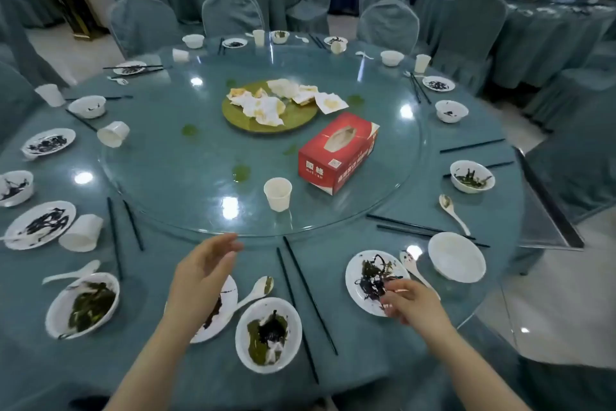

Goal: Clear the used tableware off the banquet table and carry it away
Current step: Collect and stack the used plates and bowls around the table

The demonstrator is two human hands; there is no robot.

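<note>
A round banquet table point(186, 374) with a teal cloth holds used white plates, bowls, spoons, cups and black chopsticks all around its rim. My left hand point(200, 280) hovers with relaxed fingers above a dirty plate point(224, 310) at the near edge, holding nothing. My right hand point(410, 304) reaches over the near rim of another dirty plate point(366, 274), its fingers loosely bent and blurred, nothing in them. A bowl with green leftovers point(268, 334) sits between my hands. A spoon point(258, 290) lies beside it. A pair of chopsticks point(306, 297) runs between the two plates.
A glass turntable point(166, 184) carries a red tissue box point(338, 152), a white cup point(277, 194) and a yellow plate point(240, 120) of crumpled napkins. An empty bowl point(456, 257) stands at the right. Covered chairs point(230, 12) ring the table; another laid table point(550, 24) is at back right.
</note>
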